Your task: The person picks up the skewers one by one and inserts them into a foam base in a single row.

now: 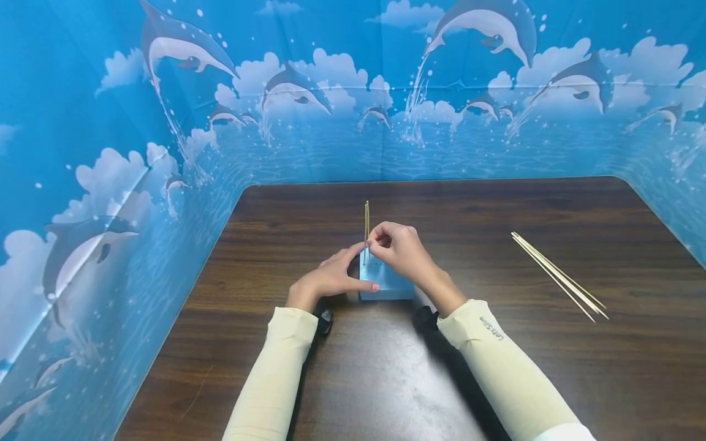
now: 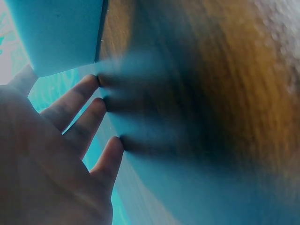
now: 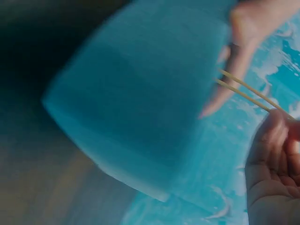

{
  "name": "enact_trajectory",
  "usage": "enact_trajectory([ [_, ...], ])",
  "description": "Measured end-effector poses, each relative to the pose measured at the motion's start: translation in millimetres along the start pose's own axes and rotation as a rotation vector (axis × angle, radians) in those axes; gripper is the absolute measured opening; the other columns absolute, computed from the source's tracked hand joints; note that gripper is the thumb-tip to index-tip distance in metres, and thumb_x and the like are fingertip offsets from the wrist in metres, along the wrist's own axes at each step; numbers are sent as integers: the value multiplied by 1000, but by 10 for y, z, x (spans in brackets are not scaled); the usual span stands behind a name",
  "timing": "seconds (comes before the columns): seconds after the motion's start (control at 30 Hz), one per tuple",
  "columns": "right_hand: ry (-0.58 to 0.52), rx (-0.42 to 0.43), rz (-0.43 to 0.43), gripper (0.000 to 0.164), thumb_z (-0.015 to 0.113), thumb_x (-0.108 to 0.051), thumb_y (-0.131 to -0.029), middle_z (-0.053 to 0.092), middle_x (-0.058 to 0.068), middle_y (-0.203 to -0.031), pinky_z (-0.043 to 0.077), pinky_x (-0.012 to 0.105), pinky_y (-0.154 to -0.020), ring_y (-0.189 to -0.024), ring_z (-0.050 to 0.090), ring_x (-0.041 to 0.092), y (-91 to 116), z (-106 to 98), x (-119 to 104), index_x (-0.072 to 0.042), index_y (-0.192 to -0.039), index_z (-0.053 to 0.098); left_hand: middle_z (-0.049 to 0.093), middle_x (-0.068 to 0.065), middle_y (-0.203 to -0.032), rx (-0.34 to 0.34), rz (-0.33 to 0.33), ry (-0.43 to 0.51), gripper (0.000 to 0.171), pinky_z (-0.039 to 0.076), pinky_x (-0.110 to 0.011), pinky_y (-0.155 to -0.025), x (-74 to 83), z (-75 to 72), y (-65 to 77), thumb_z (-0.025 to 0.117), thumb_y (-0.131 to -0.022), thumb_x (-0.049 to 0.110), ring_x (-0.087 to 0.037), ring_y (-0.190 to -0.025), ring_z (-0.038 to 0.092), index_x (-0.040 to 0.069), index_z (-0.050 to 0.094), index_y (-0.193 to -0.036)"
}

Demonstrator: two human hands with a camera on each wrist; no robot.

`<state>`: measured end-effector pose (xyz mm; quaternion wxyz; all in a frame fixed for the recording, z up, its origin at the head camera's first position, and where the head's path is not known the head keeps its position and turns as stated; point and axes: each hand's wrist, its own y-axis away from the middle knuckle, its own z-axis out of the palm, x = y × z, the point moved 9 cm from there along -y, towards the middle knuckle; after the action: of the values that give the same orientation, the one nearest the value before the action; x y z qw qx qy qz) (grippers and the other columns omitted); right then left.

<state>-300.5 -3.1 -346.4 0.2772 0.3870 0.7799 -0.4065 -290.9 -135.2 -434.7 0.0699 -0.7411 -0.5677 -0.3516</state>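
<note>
A light blue block point(image 1: 394, 283) with small holes in its top sits on the table. Two thin wooden skewers point(image 1: 366, 214) stand upright, close together, at its left side. With thumb and fingertips, my right hand point(image 1: 405, 254) pinches a skewer above the block; both skewers point(image 3: 248, 97) meet those fingertips in the right wrist view. My left hand point(image 1: 330, 277) touches the block's left side, thumb along the front and index finger near the back corner. In the left wrist view its other fingers point(image 2: 77, 101) are fairly straight, tips at the tabletop. The skewers' lower ends are hard to make out.
Several loose skewers point(image 1: 559, 275) lie in a slanted bundle on the dark wooden table point(image 1: 364, 380), off to the right. A blue dolphin-print cloth point(image 1: 331, 147) hangs behind the table and along its sides.
</note>
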Motion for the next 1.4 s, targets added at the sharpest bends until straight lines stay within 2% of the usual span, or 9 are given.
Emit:
enact_trajectory([
  [0.27,4,41,-26,4,66,-6,-91,68,6,-83,55,28,-67,-73,64,14,65,-39,10,-3,-91,68,22,-2,-164,9,11,-11,107,24,-65,-113,19,-5,-12,73,-74,68,-29,-150,22,35,17,-159],
  [0.4,1,64,86,17,71,-15,-91,69,8,-93,57,35,-76,-81,67,19,141,-215,173,-3,-102,68,25,-4,-163,13,27,-13,105,27,-65,-112,27,-11,-13,74,-74,66,-30,-148,26,35,19,-158],
  [0.63,-1,258,361,29,70,-24,-93,70,15,-104,51,27,-81,-93,65,18,496,-968,856,0,-109,67,24,-4,-163,18,37,-10,106,25,-66,-112,29,-20,-12,76,-72,65,-32,-149,23,38,20,-157],
  [0.83,85,420,559,36,61,-31,-98,65,-3,-97,44,16,-73,-84,57,-4,940,-1687,1314,0,-114,66,24,-6,-163,10,47,-4,105,23,-67,-112,38,-15,-14,76,-73,63,-33,-149,23,36,19,-158],
  [0.93,111,454,651,38,58,-33,-99,66,1,-109,46,21,-81,-97,61,4,1144,-1933,1492,-1,-119,65,25,-7,-163,7,50,-10,105,24,-66,-112,42,-16,-20,76,-74,62,-33,-148,24,36,19,-158],
  [1.03,153,418,705,42,56,-32,-101,57,15,-135,44,39,-100,-124,55,26,1309,-2066,1653,1,-125,62,25,-7,-163,0,47,-18,105,23,-66,-113,47,-15,-26,75,-74,62,-32,-149,24,36,19,-158],
  [1.13,228,329,719,48,52,-32,-102,36,26,-154,26,62,-111,-143,30,45,1440,-2139,1784,5,-132,57,23,-7,-164,-12,36,-21,105,23,-66,-113,38,-8,-30,75,-74,63,-33,-149,22,37,17,-158],
  [1.27,339,213,725,55,51,-37,-102,17,31,-159,5,74,-110,-148,3,50,1588,-2184,1911,5,-138,51,21,-8,-164,-24,19,-18,105,23,-67,-112,24,-2,-27,74,-74,65,-34,-150,20,39,15,-158],
  [1.4,422,174,723,55,53,-37,-102,15,33,-158,3,76,-105,-147,3,51,1676,-2215,1968,3,-139,51,18,-8,-165,-40,14,-19,106,22,-67,-113,21,7,-13,72,-75,67,-34,-151,18,40,12,-158],
])
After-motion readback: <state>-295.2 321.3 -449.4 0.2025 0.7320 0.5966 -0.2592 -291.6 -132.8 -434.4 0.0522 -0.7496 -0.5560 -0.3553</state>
